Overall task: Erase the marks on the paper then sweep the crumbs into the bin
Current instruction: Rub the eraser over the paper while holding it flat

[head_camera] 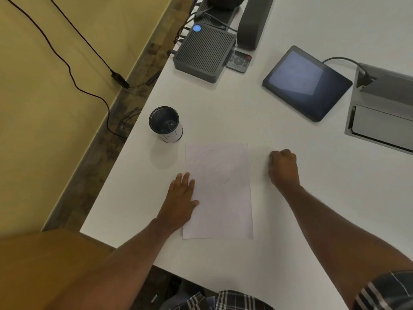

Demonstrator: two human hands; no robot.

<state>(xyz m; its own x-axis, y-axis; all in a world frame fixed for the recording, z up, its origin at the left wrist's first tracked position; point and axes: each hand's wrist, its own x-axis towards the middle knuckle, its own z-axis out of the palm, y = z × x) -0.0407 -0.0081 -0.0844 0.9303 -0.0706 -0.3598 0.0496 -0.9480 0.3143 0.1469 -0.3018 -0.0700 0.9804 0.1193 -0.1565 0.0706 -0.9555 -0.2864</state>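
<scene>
A white sheet of paper [220, 191] lies on the white table [279, 253] with faint pencil marks near its upper half. My left hand [181, 199] lies flat with straight fingers on the paper's left edge. My right hand [283, 167] rests on the table just right of the paper, fingers curled under into a fist; whether anything is inside it is hidden. A small black mesh bin [165, 123] stands upright on the table, up and left of the paper. No eraser shows, and I cannot make out crumbs.
At the table's far side sit a ribbed dark box [204, 54] with a blue light, a remote [238, 61], a tablet [306, 82] with a cable and a grey cable hatch [382, 108]. The table's left edge runs diagonally; cables lie on the floor beyond.
</scene>
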